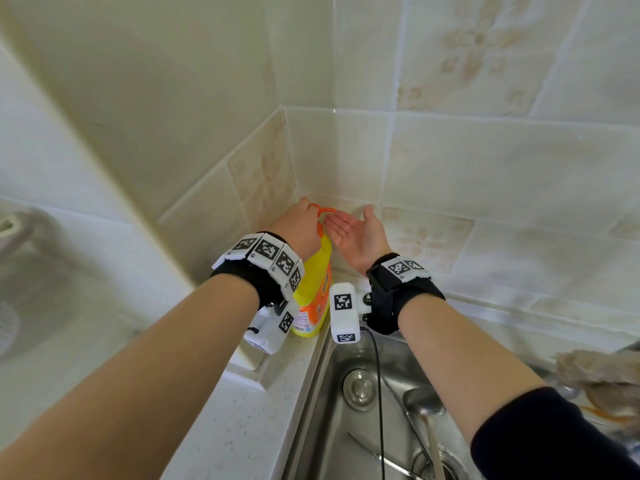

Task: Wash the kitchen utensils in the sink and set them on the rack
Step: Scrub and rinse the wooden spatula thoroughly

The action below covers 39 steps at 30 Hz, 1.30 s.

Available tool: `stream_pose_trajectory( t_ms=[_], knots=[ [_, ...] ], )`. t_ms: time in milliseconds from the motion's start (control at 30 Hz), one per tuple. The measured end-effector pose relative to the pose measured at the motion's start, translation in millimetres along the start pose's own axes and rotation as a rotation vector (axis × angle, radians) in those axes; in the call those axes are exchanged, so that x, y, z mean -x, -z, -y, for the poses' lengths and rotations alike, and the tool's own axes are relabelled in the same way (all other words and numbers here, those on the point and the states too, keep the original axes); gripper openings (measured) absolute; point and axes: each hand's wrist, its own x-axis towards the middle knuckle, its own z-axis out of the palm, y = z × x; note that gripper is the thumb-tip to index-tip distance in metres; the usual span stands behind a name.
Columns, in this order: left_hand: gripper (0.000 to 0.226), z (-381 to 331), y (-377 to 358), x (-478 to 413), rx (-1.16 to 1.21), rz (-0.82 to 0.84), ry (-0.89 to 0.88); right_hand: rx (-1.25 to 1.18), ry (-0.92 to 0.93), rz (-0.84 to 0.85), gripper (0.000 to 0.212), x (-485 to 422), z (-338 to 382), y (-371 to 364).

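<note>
Cream tiled walls [485, 161] meet in a corner above a white speckled counter [235, 427] and a stainless steel sink [311, 403], seen from above through the person's own eyes. A yellow dish soap bottle [317, 282] stands upright on the counter in that corner, just beside the sink's rim. The left hand [298, 226] lies over the bottle's orange pump [325, 210], fingers bent down around it, with the nozzle poking out to the right. The right hand [356, 233] is released, palm turned up and fingers loosely spread, cupped just beside and below the nozzle. Both wrists wear black bands [401, 282] carrying white blocks printed with black square codes. Down in the sink basin lies a metal ladle [424, 401], its bowl near a round drain fitting [360, 389], with another slim metal utensil [384, 457] lying nearby. A blurred brownish object [602, 372] sits at the right edge; what it is cannot be told.
</note>
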Motion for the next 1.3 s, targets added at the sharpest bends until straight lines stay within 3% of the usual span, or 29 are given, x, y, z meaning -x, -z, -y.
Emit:
stream_pose_trajectory(
  t_ms=[333,600,667,800,900,1000,1100,1233,1300],
  knots=[
    [0.031,-48,-12,-42,-0.015,-0.020,-0.010,-0.102,0.049,0.022,0.069,-19,51,37],
    [0.033,-83,-29,-100,-0.038,0.001,0.072,-0.135,-0.077,0.083,0.070,-66,104,72],
    [0.035,-87,-33,-110,-0.029,0.009,0.111,-0.123,-0.122,0.100,0.063,-78,111,79],
    [0.047,-81,-39,-112,-0.012,0.004,0.222,0.030,-0.198,0.128,0.028,-85,110,86],
    [0.061,-82,-43,-104,-0.004,-0.039,0.155,0.093,-0.222,0.116,0.021,-82,101,92],
    [0.061,-90,-55,-98,-0.002,0.036,-0.006,0.104,-0.252,0.125,0.030,-80,99,100],
    [0.059,-87,-76,-92,-0.036,0.178,-0.117,0.066,-0.332,0.177,0.060,-70,93,104],
    [0.059,-77,-94,-97,0.041,0.186,-0.009,-0.015,-0.453,0.214,0.079,-67,83,103],
    [0.061,-76,-105,-102,0.082,0.289,-0.037,-0.010,-0.470,0.143,0.088,-75,86,105]
  ],
)
